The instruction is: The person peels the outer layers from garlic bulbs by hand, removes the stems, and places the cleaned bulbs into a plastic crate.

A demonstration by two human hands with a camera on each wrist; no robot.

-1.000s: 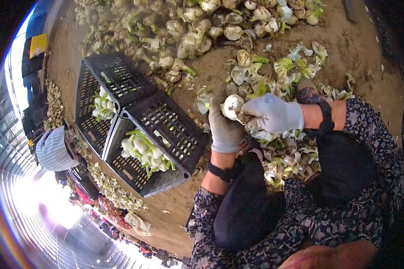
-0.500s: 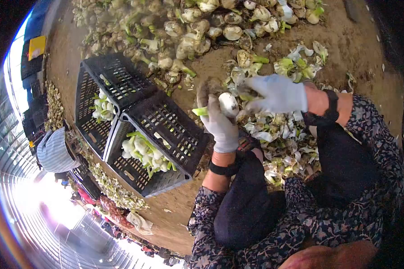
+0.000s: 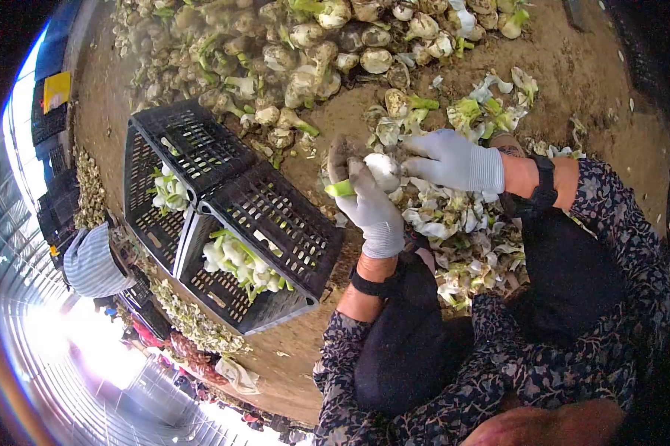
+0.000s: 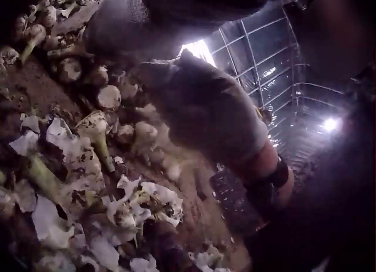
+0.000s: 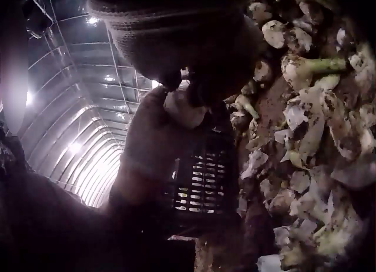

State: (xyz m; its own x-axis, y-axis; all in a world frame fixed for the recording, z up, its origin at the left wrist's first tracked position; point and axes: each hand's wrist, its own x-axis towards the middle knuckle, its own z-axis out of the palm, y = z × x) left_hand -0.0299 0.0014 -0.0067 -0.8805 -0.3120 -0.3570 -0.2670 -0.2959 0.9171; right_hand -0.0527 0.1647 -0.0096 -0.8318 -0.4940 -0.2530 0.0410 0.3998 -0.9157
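In the head view the gloved left hand [image 3: 368,204] grips a white bulb [image 3: 383,172] by its green stem [image 3: 340,189], which sticks out on the left side of the hand. The gloved right hand [image 3: 454,161] is at the bulb's right side, its fingertips at or very near the bulb; contact cannot be made out. The right wrist view shows the bulb [image 5: 187,110] held in the left hand [image 5: 155,145], below the dark right glove [image 5: 182,42]. In the left wrist view the right hand [image 4: 211,110] appears, and the bulb cannot be made out.
Two black crates [image 3: 275,215] with peeled white bulbs [image 3: 238,260] stand left of the hands. A large pile of soil-covered bulbs [image 3: 305,44] lies beyond. Torn husks [image 3: 461,223] cover the ground between the legs, with more husks [image 3: 491,108] past the right hand. A person's striped covering [image 3: 95,262] shows far left.
The right hand drew away from the bulb to the right, then came back beside it with fingers closer together. The left hand shifted and turned, bringing the green stem into view.
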